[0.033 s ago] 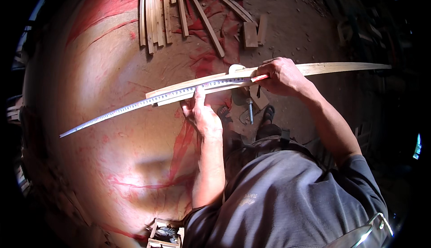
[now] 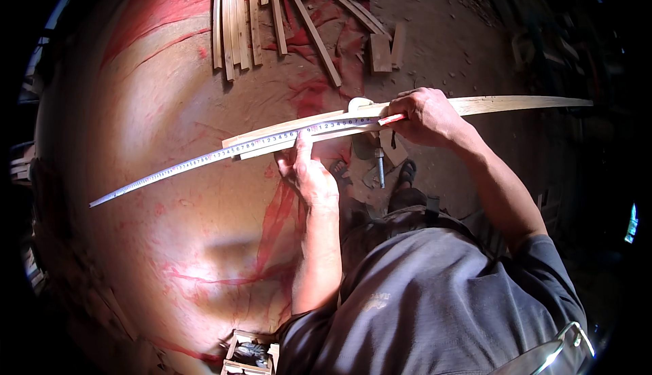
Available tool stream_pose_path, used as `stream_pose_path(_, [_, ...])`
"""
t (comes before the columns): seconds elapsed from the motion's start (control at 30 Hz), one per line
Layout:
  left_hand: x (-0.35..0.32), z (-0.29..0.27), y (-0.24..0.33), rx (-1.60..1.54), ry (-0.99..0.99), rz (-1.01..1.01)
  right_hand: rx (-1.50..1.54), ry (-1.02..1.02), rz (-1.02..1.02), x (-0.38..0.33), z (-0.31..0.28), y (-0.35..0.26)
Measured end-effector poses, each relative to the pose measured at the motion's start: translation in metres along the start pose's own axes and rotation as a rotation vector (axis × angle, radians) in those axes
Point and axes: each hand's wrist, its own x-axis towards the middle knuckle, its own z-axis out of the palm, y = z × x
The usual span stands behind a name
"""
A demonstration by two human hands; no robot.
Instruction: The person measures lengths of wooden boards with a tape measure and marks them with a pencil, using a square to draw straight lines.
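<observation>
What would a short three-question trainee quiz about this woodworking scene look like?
1. True or false: the tape measure lies along the long wooden strip.
2. Which hand grips the strip near the tape's case: A) the left hand, B) the right hand, C) neither?
3. Fill in: the bundle of cut wooden slats lies on the ____ cloth on the floor.

Key:
1. True; the tape runs along the strip and juts past its left end.
2. B; the left hand presses the tape against the strip further left.
3. Red.
</observation>
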Motion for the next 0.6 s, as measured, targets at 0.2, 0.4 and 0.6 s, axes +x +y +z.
stream_pose_path(0.2, [0.006, -0.008, 0.002, -0.032, 0.013, 0.065, 0.232, -0.101, 0.27, -0.009, -0.009, -0.002])
stream_pose_path(0.4, [0.005, -0.009, 0.005, -0.031, 0.022, 0.01, 0.23, -0.026, 0.397, -0.063, -0.038, 0.09])
stream_pose_path(0.6, [0.008, -0.014, 0.009, -0.069, -0.046, -0.015, 0.198, -0.002, 0.25, -0.072, -0.033, 0.105])
